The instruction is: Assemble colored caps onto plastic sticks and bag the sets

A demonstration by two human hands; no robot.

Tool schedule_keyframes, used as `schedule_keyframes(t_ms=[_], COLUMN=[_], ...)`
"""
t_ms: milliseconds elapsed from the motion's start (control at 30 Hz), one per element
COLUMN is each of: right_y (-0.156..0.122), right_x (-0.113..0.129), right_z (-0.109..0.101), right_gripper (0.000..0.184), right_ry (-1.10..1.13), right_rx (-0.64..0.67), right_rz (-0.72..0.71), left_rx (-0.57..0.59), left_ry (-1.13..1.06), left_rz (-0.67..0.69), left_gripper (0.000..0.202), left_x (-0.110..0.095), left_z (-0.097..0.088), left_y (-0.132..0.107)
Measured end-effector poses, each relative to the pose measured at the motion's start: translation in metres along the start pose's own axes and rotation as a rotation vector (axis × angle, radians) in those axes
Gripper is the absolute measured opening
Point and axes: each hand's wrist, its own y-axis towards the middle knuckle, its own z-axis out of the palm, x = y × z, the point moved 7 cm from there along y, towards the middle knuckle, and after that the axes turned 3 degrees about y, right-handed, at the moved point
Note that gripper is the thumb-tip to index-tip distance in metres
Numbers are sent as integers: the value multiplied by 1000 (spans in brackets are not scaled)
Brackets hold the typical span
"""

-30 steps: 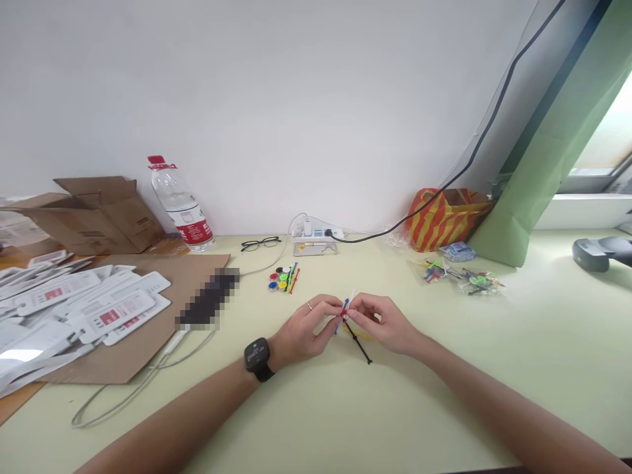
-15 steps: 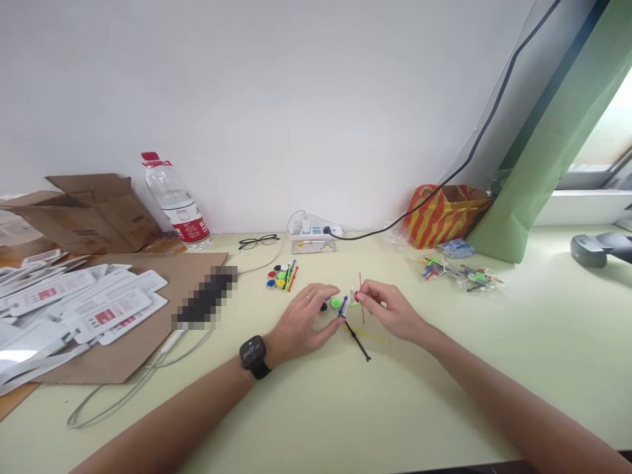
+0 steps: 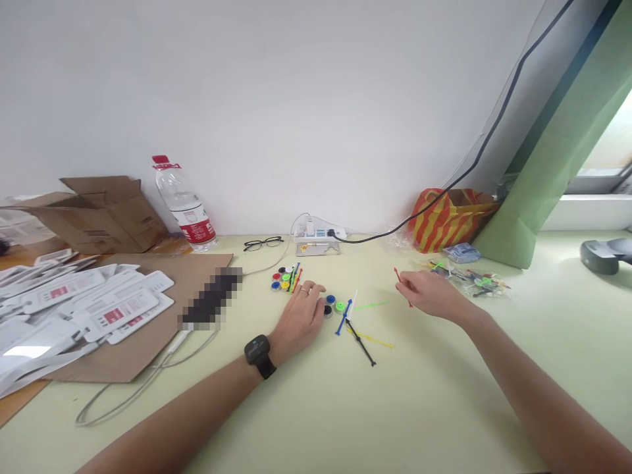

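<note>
My left hand (image 3: 300, 315), with a black watch on the wrist, lies fingers spread over small coloured discs (image 3: 334, 305) on the pale green table (image 3: 345, 408). Beside it lie loose thin sticks (image 3: 356, 322): blue, white, green, yellow and black. My right hand (image 3: 430, 293) is out to the right, pinching a thin red stick (image 3: 402, 284), close to a clear bag of coloured sticks (image 3: 469, 280). A second set of discs and sticks (image 3: 286, 278) sits just beyond my left hand.
Cardboard sheet (image 3: 148, 316) with white packets (image 3: 83, 306) at left, a carton (image 3: 99, 214) and water bottle (image 3: 185, 204) behind. Glasses (image 3: 263, 243), power strip (image 3: 318, 234), striped bag (image 3: 447, 217), green curtain (image 3: 548, 151), grey cable (image 3: 148, 378).
My hands have parted. The sticks and discs now lie loose on the table. My right hand has carried the red stick rightward toward the bag; my left has settled over the discs.
</note>
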Motion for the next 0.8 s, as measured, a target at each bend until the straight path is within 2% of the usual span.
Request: schedule_keyframes(t_ms=[100,200,300,400,467,567,633,700,800], right_y=[3,4,2,-2,-3,-2,-1,-4,-14], right_x=[-14,-19,-21,-21,-20,-9,10,38,76], right_z=[20,29,28,25,20,10,8,13,33], right_gripper=[32,30,29,30,35,38,27,13,25], right_ry=[32,77,43,-20,-113,-205,-153,-36,71], right_rx=[249,353,336,293,207,6,-124,-201,-149], right_rz=[46,57,87,115,104,76,-22,-230,-518], left_rx=[1,-15,-14,-10,-26,-43,-39,-49,-107], left_ry=[-15,-17,-11,-7,-17,-39,-59,-85,-157], left_rz=[-19,-67,-90,-83,-71,-66,-80,-85,-56], left_gripper=[23,17,10,13,14,13,11,11,8], left_x=[5,10,12,12,11,11,12,12,11], left_z=[3,4,5,5,4,3,3,2,-3], left_y=[0,0,0,1,1,1,1,2,3])
